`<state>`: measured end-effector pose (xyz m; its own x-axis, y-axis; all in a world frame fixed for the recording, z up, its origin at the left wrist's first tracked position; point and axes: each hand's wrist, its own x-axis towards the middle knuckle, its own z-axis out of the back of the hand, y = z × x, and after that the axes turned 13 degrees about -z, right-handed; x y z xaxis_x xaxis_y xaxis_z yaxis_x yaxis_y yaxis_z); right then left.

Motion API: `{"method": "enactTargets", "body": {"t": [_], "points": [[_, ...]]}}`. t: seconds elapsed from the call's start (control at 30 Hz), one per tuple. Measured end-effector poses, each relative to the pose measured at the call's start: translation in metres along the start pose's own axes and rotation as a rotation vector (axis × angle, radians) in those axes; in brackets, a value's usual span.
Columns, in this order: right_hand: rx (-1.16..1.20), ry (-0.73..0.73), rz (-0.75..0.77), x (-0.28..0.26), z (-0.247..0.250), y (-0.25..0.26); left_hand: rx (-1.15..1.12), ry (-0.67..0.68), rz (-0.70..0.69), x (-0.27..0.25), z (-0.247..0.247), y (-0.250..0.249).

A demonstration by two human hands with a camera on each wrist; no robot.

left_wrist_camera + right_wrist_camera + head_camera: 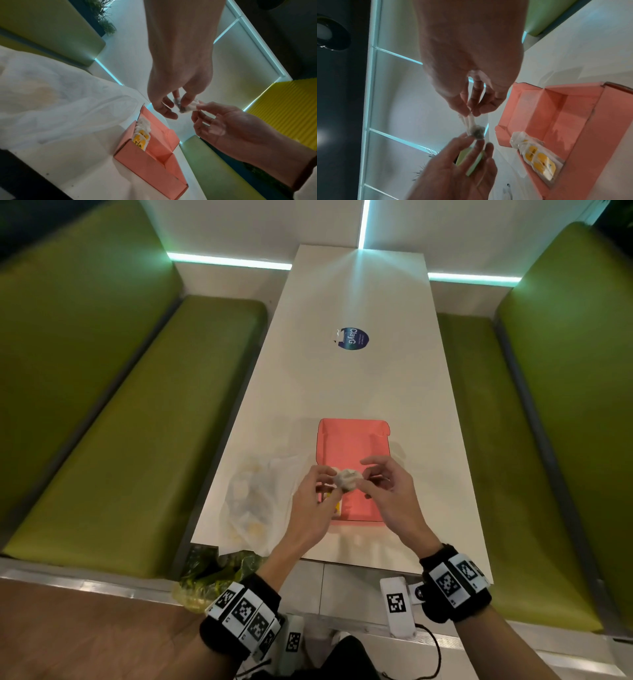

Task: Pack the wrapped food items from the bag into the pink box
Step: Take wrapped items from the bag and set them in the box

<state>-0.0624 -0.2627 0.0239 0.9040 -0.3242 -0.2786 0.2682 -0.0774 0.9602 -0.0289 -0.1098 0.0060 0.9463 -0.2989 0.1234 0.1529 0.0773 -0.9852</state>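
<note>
Holding a small white wrapped food item (pixel 346 478) between both hands, I have it hovering just above the near end of the open pink cardboard box (pixel 352 446). My left hand (pixel 313 501) pinches one side of the wrapper with thumb and fingertips; my right hand (pixel 385 491) pinches the twisted paper tail on the other side, its remaining fingers loosely spread. From the right wrist view a dark lump shows through the wrapper, though I cannot tell what it is. Inside the box, against its left wall, clear packets with yellow labels (pixel 141 138) stand in a row. The box sits on the long white bench (pixel 359 378), and the thin translucent white plastic bag (pixel 255 494) lies crumpled just to its left, pale yellowish pieces dimly visible inside. A round dark blue sticker (pixel 352 338) sits farther up the bench, well apart from the box.
</note>
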Motion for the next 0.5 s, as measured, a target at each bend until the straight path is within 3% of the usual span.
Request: {"method": "enactTargets", "body": {"t": [0.23, 0.33, 0.43, 0.5], "points": [[-0.174, 0.061, 0.077, -0.007, 0.008, 0.018, 0.037, 0.158, -0.169, 0.005, 0.004, -0.013], [-0.166, -0.007, 0.100, -0.008, 0.009, 0.025, 0.123, 0.092, -0.221, 0.003, 0.002, -0.010], [-0.148, -0.071, 0.082, -0.009, 0.008, 0.028, 0.330, -0.007, -0.401, -0.007, -0.004, -0.011], [-0.126, -0.087, 0.069, -0.009, 0.006, 0.027, 0.402, 0.038, -0.503, -0.012, -0.009, -0.015]]}}
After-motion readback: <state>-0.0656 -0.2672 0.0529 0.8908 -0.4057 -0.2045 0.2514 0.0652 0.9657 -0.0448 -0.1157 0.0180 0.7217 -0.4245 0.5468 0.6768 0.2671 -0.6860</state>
